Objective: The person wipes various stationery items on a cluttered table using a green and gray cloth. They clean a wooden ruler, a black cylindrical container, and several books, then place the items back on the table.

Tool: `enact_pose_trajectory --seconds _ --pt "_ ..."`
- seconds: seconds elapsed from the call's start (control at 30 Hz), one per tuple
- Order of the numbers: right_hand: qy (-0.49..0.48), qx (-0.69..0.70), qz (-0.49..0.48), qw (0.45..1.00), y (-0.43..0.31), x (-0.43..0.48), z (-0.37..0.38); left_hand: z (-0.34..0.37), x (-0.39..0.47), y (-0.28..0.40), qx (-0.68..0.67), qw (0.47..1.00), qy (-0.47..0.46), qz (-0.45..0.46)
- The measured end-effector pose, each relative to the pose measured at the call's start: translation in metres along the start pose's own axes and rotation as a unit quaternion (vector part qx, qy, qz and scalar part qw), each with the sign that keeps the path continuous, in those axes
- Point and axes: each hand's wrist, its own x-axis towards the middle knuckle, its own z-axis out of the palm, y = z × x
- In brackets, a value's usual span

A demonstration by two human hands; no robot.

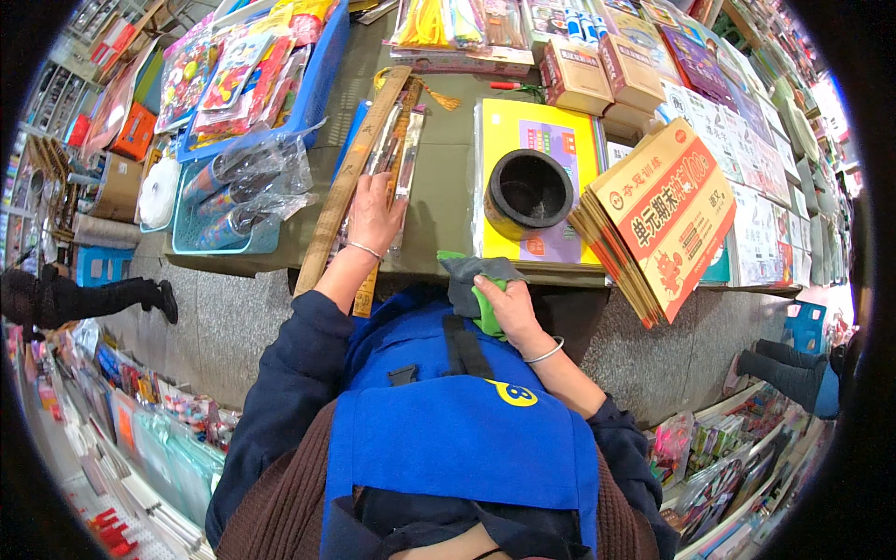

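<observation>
My left hand [376, 215] rests over several packaged brushes [409, 147] between wooden rulers; whether its fingers grip anything is hidden. Beside it, a long wooden ruler [355, 171] with carved characters slants across the table and past its front edge. A second, narrower wooden strip [363, 297] pokes out below my wrist. In my right hand [509, 308] is a crumpled grey and green cloth [476, 283], held just off the table's front edge. An empty dark round pot [498, 215] stands upright on a stack of yellow booklets [507, 122].
A blue basket [329, 63] of bagged goods and a teal basket [262, 238] with wrapped cylinders sit left. Brown workbooks [651, 217] overhang the front edge at right. Thick books [577, 77] stand behind. People's legs [119, 297] show at the left and right sides.
</observation>
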Motion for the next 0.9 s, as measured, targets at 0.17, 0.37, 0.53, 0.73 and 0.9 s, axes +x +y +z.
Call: enact_pose_trajectory --seconds 0.17,0.37,0.53,0.73,0.9 --pt "-0.027 0.014 0.054 0.998 0.0 0.002 -0.005 -0.006 0.008 0.053 -0.217 0.973 -0.076 0.015" --pt "0.01 -0.004 0.017 1.0 -0.004 -0.006 -0.01 -0.003 0.041 0.108 -0.222 0.965 -0.132 0.033" --pt "0.018 0.031 0.042 0.999 -0.003 -0.013 -0.019 0.009 0.051 0.129 -0.283 0.878 -0.361 -0.139" --pt "0.047 0.122 0.066 0.989 0.0 -0.018 -0.03 0.012 0.02 0.127 -0.35 0.879 -0.284 -0.154" --pt "0.031 0.154 0.056 0.986 -0.006 -0.019 -0.029 0.011 -0.005 0.124 -0.309 0.927 -0.207 -0.055"
